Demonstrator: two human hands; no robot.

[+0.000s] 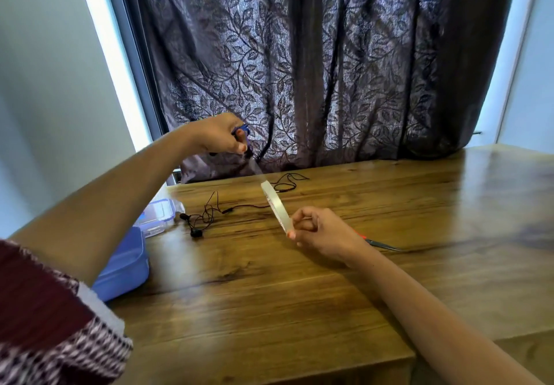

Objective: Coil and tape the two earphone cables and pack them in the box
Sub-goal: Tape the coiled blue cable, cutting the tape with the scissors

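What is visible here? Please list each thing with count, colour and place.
tape roll: one, clear, in right hand, strip pulled to left hand
blue cable: one, blue, bundled in left hand
black earphone cable: one, black, loose on table
box: one, blue, table's left edge
lid: one, clear with blue rim, beside box
scissors: one, red handle, behind right hand
table: one, brown wood
curtain: one, dark purple, behind table
left hand: one, raised, pinching cable
right hand: one, holding roll
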